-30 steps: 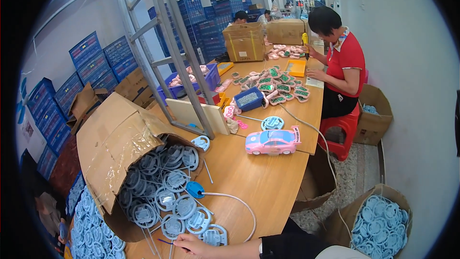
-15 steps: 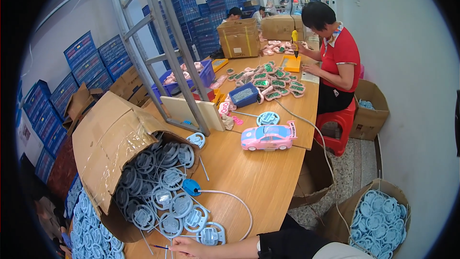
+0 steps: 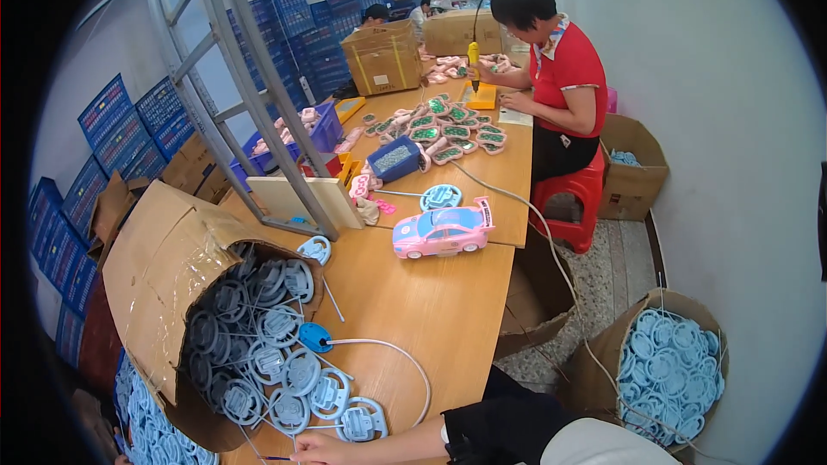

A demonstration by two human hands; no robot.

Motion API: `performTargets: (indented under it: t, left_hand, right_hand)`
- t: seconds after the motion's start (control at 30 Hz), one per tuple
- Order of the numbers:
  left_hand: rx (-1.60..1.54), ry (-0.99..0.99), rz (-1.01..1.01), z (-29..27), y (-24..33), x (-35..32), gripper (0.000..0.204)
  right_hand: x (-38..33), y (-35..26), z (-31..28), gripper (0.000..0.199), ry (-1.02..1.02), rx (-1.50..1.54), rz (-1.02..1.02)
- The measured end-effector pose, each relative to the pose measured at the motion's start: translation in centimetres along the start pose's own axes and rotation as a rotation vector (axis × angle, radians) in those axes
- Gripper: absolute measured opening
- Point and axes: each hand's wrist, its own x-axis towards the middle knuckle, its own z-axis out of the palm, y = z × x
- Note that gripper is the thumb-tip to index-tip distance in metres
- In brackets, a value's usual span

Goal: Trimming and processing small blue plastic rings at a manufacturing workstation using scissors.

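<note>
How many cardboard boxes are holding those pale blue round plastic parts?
2: a tipped brown cardboard box lying on the wooden table by the person's hand, and an open cardboard box on the floor at right. Others may be hidden.

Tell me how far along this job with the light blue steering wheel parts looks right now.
Done: a cardboard box on the floor is full of light blue plastic steering wheel parts.

In hand: one hand at the lower edge rests on the wooden table beside a wheel part; which hand it is, and whether it grips anything, cannot be told.

Left: a tipped cardboard box spills many more wheels with thin wires.
</note>
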Motion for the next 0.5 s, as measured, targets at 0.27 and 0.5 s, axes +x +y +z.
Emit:
performTargets:
  t: [0.27,0.5]
  left_hand:
    - [-0.339,0.269,0.101,-0.8,4.6,-2.7,0.044]
    - [-0.414,0.544,0.216,-1.3,6.5,0.4,0.028]
  right_hand:
    - [-1.7,-1.9,-0.2,0.015,0.143,-0.287,-0.193]
    - [-2.5,-4.5,1.7,0.016,-0.023,-0.122,0.239]
